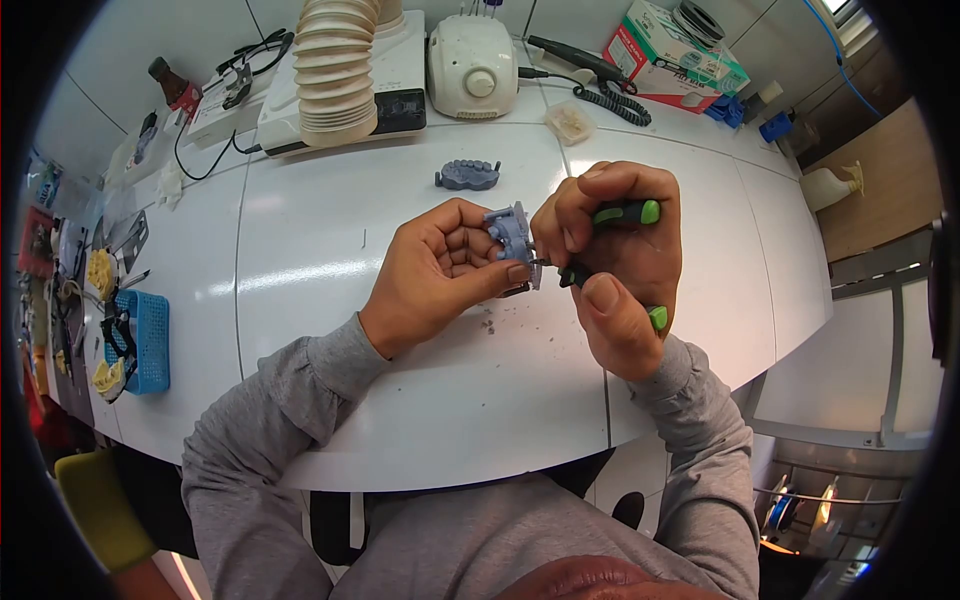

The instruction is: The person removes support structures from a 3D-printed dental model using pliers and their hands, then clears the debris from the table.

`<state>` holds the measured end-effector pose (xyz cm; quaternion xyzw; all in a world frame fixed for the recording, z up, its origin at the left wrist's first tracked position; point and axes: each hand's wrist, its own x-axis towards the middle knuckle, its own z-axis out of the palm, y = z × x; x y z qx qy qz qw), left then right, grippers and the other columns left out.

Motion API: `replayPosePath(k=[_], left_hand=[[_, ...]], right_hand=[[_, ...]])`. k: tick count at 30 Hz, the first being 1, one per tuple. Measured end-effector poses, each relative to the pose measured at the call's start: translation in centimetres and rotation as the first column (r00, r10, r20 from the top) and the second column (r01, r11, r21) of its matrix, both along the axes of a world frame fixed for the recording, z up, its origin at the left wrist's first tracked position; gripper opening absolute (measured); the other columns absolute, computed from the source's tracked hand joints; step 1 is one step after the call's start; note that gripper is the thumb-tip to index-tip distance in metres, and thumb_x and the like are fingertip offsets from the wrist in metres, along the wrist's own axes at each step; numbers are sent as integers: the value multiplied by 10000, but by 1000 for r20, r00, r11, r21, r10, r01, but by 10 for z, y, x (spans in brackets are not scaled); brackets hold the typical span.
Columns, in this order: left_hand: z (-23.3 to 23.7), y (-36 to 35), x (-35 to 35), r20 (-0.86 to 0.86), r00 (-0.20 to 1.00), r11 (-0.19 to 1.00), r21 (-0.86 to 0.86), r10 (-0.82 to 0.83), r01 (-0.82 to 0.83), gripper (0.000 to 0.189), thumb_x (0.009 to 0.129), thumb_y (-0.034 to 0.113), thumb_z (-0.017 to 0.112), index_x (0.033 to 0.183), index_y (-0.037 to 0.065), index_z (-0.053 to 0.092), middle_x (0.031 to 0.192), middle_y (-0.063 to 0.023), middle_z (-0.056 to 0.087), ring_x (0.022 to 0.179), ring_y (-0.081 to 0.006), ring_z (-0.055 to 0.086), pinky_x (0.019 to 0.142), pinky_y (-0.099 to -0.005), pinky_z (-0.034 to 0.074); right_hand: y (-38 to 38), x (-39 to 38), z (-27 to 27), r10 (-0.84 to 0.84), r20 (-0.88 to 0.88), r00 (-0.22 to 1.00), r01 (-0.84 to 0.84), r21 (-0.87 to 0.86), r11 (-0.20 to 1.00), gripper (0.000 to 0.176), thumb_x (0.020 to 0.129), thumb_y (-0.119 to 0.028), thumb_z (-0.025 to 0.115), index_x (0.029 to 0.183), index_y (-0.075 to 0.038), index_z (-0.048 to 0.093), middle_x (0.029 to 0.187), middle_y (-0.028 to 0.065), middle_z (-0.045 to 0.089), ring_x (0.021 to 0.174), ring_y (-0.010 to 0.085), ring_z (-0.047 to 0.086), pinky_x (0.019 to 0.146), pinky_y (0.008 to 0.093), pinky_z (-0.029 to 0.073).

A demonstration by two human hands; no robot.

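Observation:
My left hand (440, 260) is closed around a blue-grey dental model (511, 235), holding it above the white table. Thin supports and a flat base show on the model's right side. In my right hand (625, 265) are pliers or cutters with black and green handles (626, 213). Their jaws reach the lower right edge of the model, though the tips are small and partly hidden by fingers. Behind my hands, a second blue-grey dental model (468, 175) lies on the table. Small grey crumbs (489, 327) are scattered below the held model.
A ribbed suction hose (335, 70) and a white control box (474, 68) stand at the back. A black handpiece (580, 60) rests near a glove box (675, 58). To the left is a blue basket (150, 342); the table's curved front edge (450, 486) runs close to my body.

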<state>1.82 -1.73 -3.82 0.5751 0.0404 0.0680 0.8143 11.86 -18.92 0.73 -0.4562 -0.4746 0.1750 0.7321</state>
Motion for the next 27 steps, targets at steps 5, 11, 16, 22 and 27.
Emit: replayPosePath(k=[5, 11, 16, 22, 27], left_hand=[[0, 2, 0, 6, 1000, 1000, -23, -9, 10, 373, 921, 17, 836, 1194, -41, 589, 988, -75, 744, 902, -102, 746, 798, -230, 624], [0, 4, -3, -22, 1000, 1000, -15, -1, 1, 369, 936, 18, 814, 1218, -26, 581, 1016, -81, 744, 930, -123, 748, 823, -258, 629], [-3, 6, -4, -30, 1000, 1000, -6, 2, -2, 352, 951, 24, 796, 1228, -14, 581, 1040, -77, 738, 956, -134, 741, 855, -282, 630], [-3, 3, -3, -6, 1000, 1000, -8, 29, -29, 366, 923, 8, 826, 1187, -41, 577, 1010, -101, 752, 923, -129, 763, 817, -240, 637], [-1, 1, -3, 0, 1000, 1000, 21, 12, -12, 361, 919, -12, 816, 1188, -36, 577, 1015, -99, 747, 932, -122, 758, 839, -239, 633]], right_hand=[[2, 1, -4, -30, 88, 996, 30, 0, 1000, 685, 899, -233, 706, 1431, 10, 349, 1065, 115, 456, 949, 176, 455, 863, 334, 439], [8, 3, -12, 16, 23, 1000, -17, 42, 999, 647, 918, -259, 704, 1405, -11, 358, 1054, 104, 447, 934, 175, 453, 865, 342, 440], [15, 2, -18, 26, 10, 1000, -27, 148, 989, 458, 1003, -296, 691, 1258, -57, 395, 1015, 93, 466, 891, 171, 453, 850, 351, 450], [15, 1, -14, -27, 46, 999, 21, 121, 992, 317, 1086, -363, 604, 1102, -116, 406, 896, 59, 442, 762, 188, 479, 745, 402, 447], [18, 2, -13, -28, -10, 1000, 30, 187, 982, 259, 1123, -308, 550, 1064, -87, 429, 842, 55, 460, 713, 161, 456, 685, 354, 428]])
